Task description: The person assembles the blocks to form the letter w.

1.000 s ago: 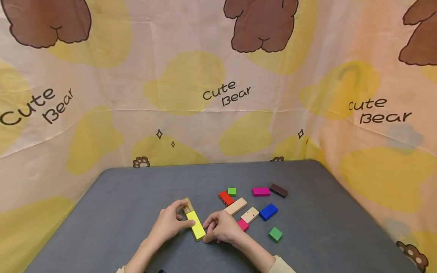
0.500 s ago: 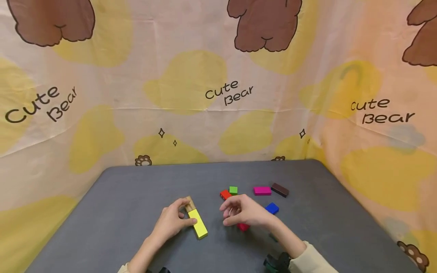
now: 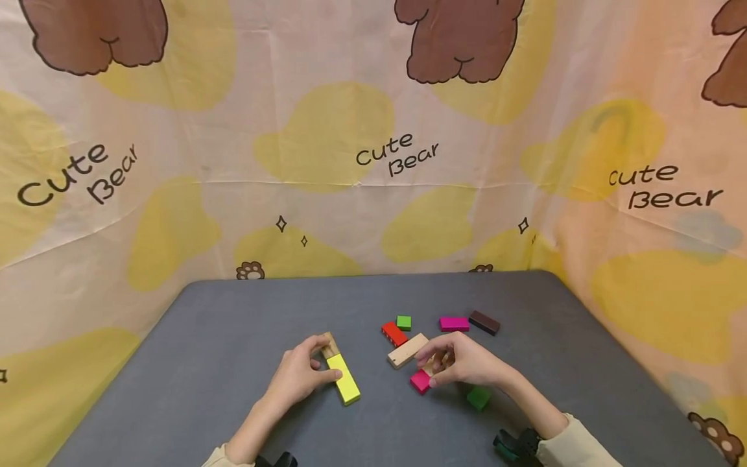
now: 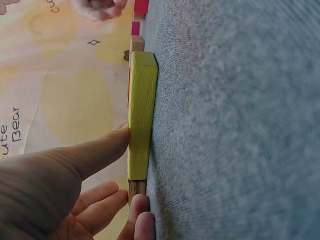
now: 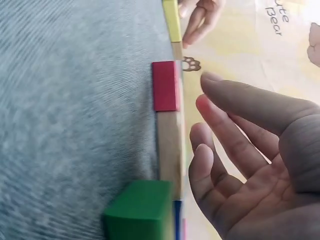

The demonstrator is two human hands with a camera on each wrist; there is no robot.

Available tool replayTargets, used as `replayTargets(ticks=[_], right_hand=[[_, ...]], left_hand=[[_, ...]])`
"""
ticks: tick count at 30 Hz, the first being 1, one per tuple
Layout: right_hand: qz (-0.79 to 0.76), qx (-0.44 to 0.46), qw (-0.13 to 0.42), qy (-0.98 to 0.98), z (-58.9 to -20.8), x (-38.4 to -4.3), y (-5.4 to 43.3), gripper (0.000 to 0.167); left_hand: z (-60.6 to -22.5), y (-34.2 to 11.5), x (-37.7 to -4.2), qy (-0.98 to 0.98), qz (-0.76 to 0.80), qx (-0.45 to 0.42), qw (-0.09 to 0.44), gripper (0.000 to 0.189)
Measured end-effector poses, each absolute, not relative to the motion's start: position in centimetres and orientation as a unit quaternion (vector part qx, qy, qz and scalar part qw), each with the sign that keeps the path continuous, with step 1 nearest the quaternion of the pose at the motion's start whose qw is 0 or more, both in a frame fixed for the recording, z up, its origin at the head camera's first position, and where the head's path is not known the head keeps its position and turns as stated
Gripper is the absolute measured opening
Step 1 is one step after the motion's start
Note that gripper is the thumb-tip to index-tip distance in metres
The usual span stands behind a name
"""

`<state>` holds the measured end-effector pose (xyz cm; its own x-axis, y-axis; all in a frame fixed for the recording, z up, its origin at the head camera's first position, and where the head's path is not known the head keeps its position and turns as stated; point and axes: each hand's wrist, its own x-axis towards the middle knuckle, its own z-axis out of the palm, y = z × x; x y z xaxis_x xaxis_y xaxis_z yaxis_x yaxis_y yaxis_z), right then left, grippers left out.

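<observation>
My left hand (image 3: 297, 370) rests on two blocks laid end to end. Its thumb lies on the yellow block (image 3: 344, 384), while its fingers curl at the wooden block (image 3: 331, 346) at the far end. In the left wrist view the yellow block (image 4: 140, 115) lies flat on the grey cloth. My right hand (image 3: 467, 360), fingers loosely bent with nothing between them, hovers over a pinkish-red block (image 3: 419, 383). A light wooden block (image 5: 169, 145) touches that block and is mostly hidden by the hand in the head view.
Around the right hand lie a long wooden block (image 3: 406, 351), a red block (image 3: 394, 334), a light green block (image 3: 404, 322), a magenta block (image 3: 454, 323), a dark brown block (image 3: 484, 322) and a green block (image 3: 478, 397). A blue block (image 5: 177, 220) shows in the right wrist view.
My right hand has left the near end of the yellow block and moved right, over the pinkish-red block. The left hand has stayed on the yellow and wooden blocks.
</observation>
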<state>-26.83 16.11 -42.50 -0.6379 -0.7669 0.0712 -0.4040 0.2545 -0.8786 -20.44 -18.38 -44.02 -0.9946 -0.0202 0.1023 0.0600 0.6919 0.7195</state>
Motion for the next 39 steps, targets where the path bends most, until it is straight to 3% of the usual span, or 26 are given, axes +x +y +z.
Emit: replayTargets(ticks=[9, 17, 39], right_hand=[[-0.478, -0.335, 0.206, 0.786, -43.2, -27.0, 15.7, 0.039], [-0.444, -0.348, 0.184, 0.805, -43.1, -26.6, 15.0, 0.039], [-0.443, -0.327, 0.19, 0.813, -43.2, -26.1, 14.8, 0.043]], left_hand=[[-44.0, -18.4, -20.5, -0.917, -0.395, -0.013, 0.049, 0.067], [-43.8, -18.4, -20.5, -0.92, -0.389, -0.005, 0.047, 0.066], [-43.7, -18.3, -20.4, -0.921, -0.386, -0.009, 0.046, 0.065]])
